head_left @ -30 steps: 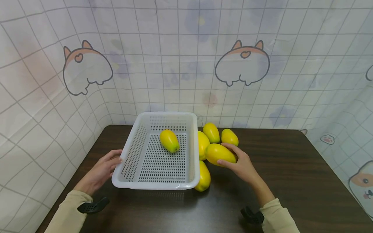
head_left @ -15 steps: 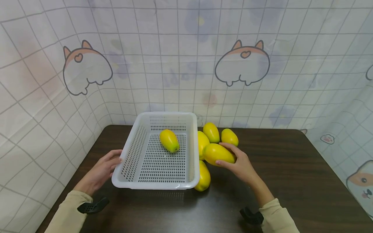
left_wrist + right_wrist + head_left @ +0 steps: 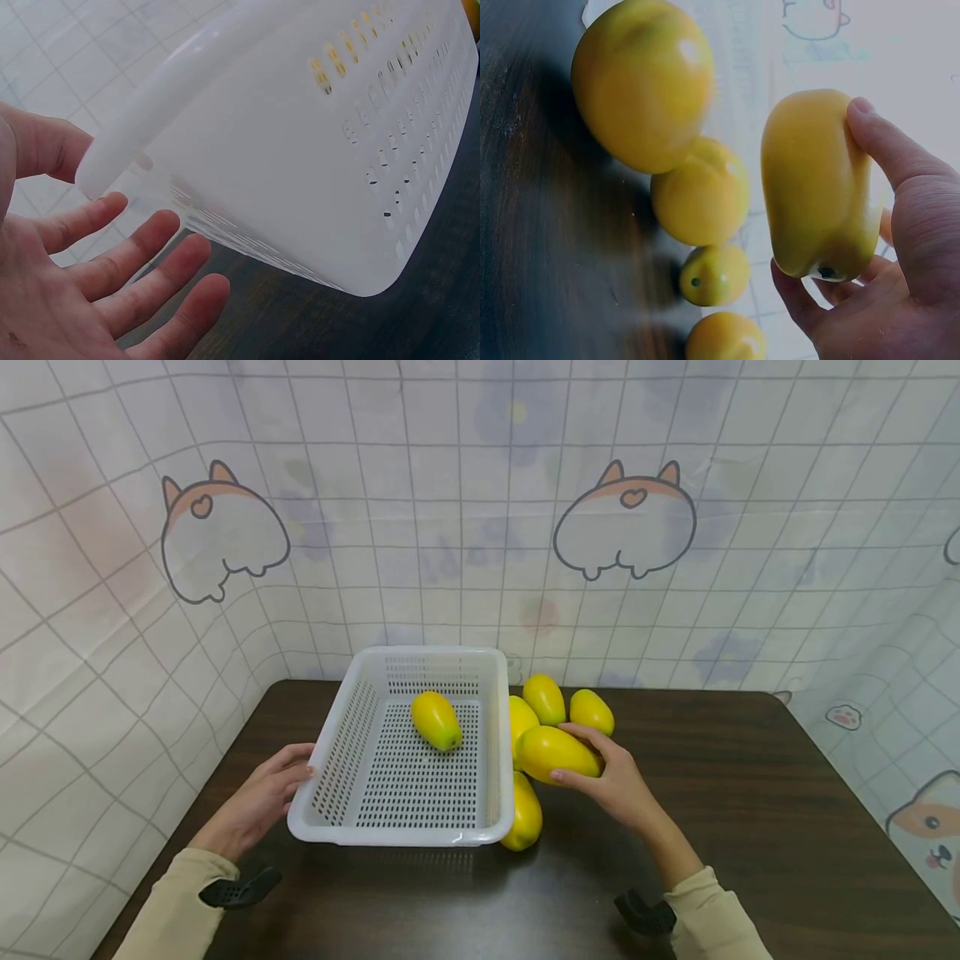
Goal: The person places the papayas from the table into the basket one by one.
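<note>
My right hand (image 3: 618,781) holds a yellow mango (image 3: 557,755) between thumb and fingers, to the right of a white perforated plastic basket (image 3: 400,837). In the right wrist view the held mango (image 3: 817,184) is clear of the others, its stem end toward the palm. One mango (image 3: 437,721) with a green end lies inside the basket. At the basket's left side, my left hand (image 3: 258,797) holds the rim lightly. The left wrist view shows the thumb (image 3: 52,146) partly hidden behind the rim and the other fingers spread below it.
More mangoes lie on the dark wooden table (image 3: 720,802) along the basket's right side: a front mango (image 3: 525,814), one partly hidden by the held fruit, and two at the back, a mango (image 3: 543,697) and a smaller mango (image 3: 592,712). A patterned cloth (image 3: 465,552) surrounds the table.
My right hand has shifted slightly left with the mango, closer to the basket. The left hand and the basket stay where they were.
</note>
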